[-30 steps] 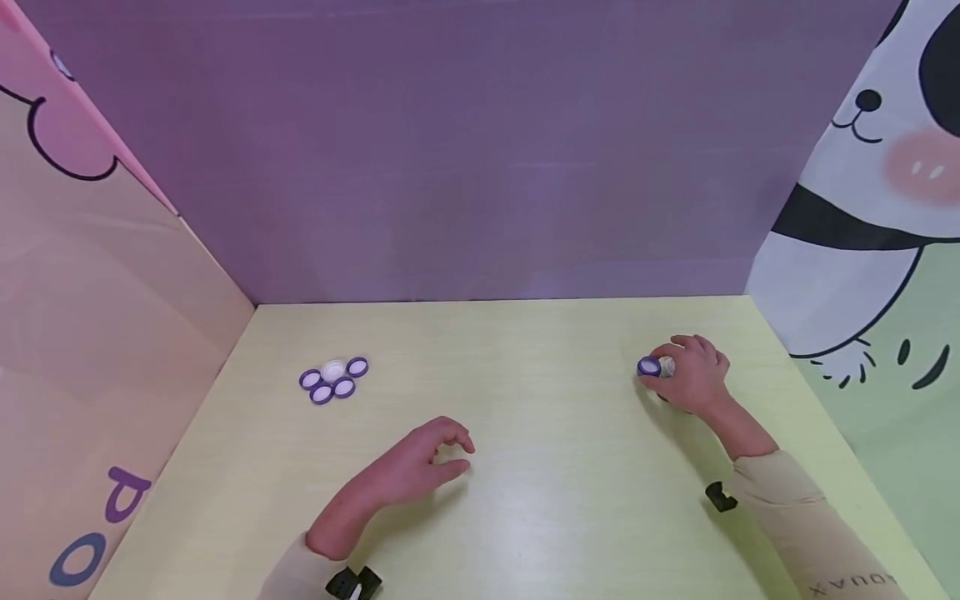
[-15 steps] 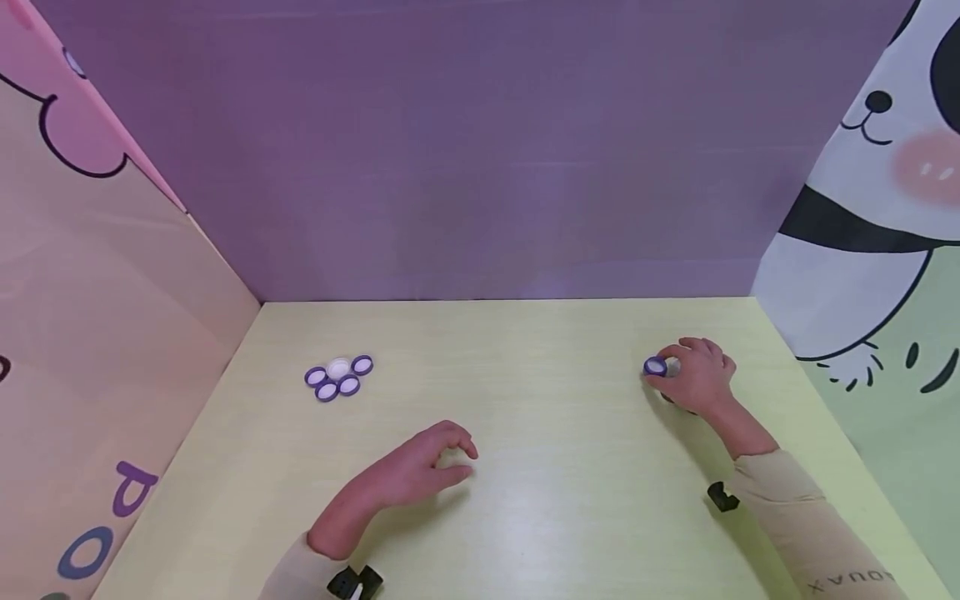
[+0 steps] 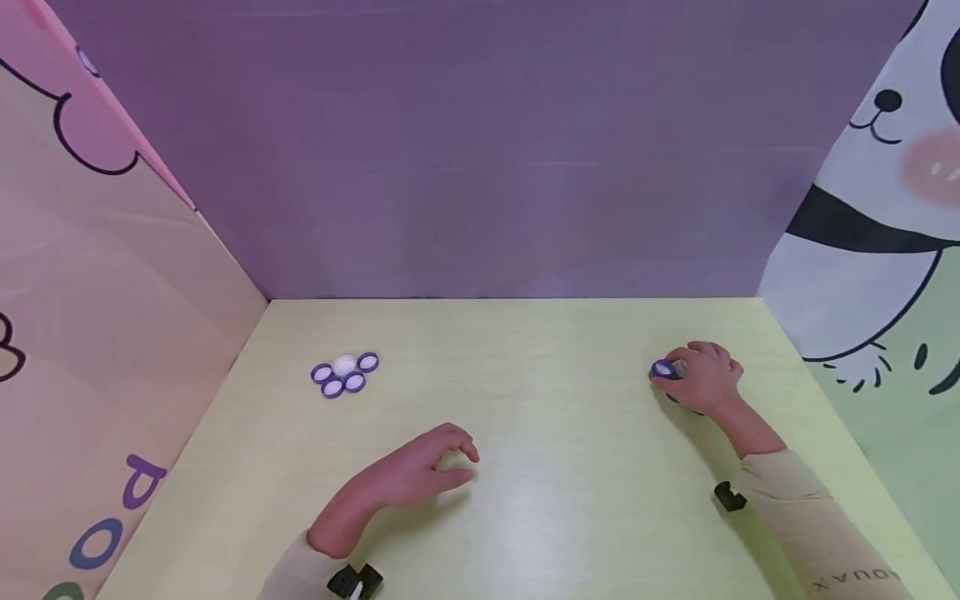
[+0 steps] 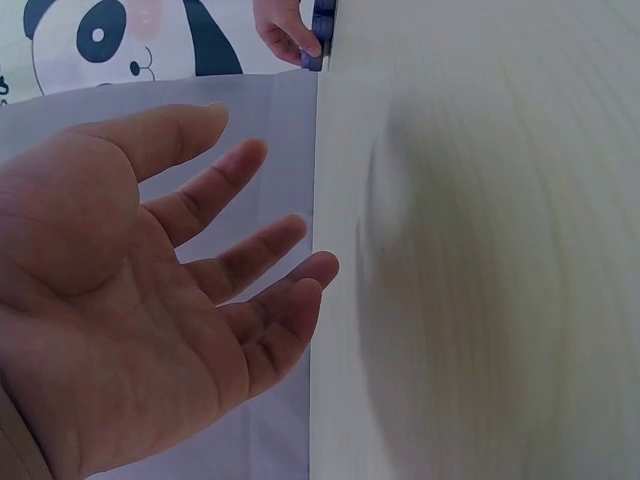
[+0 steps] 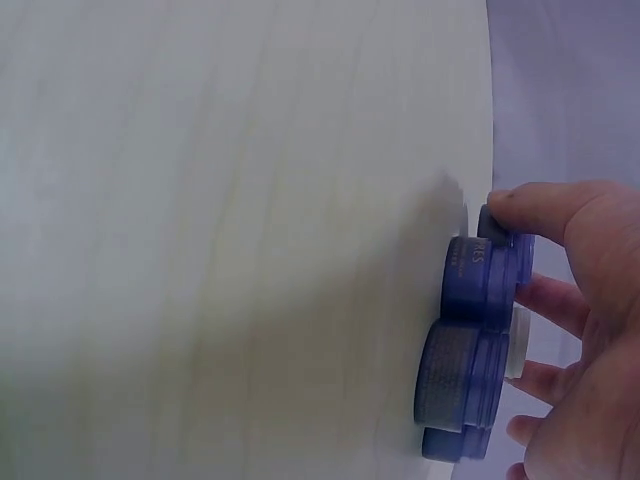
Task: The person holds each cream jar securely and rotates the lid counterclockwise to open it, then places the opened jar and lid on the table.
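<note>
My right hand (image 3: 703, 379) is at the right of the table, pinching a small round jar (image 3: 663, 369) with a blue rim and pale top between thumb and fingers. In the right wrist view, more blue jars (image 5: 460, 375) stand close beside it, with a pale round piece (image 5: 517, 342) among them near the fingers. From above, the hand hides most of that group. My left hand (image 3: 416, 467) hovers over the near middle of the table, holding nothing; in the left wrist view its fingers (image 4: 245, 262) are loosely bent and spread.
On the table's left lies a cluster of several blue-rimmed round jars (image 3: 333, 387) around a white round piece (image 3: 344, 365). A purple wall (image 3: 480, 150) bounds the back. Printed panels (image 3: 150, 292) rise on both sides. Pale wood tabletop (image 3: 517, 350) lies between the cluster and my right hand.
The head view has turned slightly, shifting the table and jars to the right in the picture. Both hands keep about the same pose, the right one still pinching the jar.
</note>
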Demonstrator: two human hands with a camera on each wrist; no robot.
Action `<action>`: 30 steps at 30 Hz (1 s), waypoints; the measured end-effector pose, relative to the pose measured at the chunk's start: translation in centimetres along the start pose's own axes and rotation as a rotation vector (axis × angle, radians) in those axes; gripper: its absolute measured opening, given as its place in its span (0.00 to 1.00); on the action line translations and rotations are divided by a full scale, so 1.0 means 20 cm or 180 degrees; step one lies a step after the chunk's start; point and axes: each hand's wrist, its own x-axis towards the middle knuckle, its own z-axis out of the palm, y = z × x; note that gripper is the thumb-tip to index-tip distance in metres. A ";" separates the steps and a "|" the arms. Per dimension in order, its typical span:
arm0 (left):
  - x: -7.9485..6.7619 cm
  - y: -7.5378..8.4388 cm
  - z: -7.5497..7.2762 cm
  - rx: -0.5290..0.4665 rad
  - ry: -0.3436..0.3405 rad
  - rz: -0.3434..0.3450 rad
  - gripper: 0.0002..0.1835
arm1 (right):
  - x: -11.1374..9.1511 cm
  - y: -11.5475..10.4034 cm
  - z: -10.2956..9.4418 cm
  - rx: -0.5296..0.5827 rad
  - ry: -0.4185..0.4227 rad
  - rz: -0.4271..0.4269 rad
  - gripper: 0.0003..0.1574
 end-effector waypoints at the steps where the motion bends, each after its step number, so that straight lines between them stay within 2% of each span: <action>1: 0.00 0.00 0.00 0.0005 -0.0012 -0.0007 0.12 | 0.00 0.00 0.00 -0.0007 -0.0012 0.0008 0.27; 12: -0.02 -0.01 0.00 -0.0032 -0.0076 -0.0110 0.13 | 0.01 0.02 0.04 -0.0004 -0.0088 0.0015 0.27; 22: -0.03 -0.03 0.01 -0.0080 -0.0089 -0.0168 0.14 | 0.01 0.01 0.08 0.0118 -0.0010 -0.0063 0.31; 25: -0.04 -0.03 0.02 -0.0085 -0.0110 -0.0189 0.14 | 0.01 -0.01 0.08 0.0282 0.0126 -0.0107 0.31; 30: -0.04 -0.04 0.01 -0.0036 -0.0115 -0.0237 0.14 | -0.01 -0.06 0.08 0.0706 0.0653 -0.0255 0.22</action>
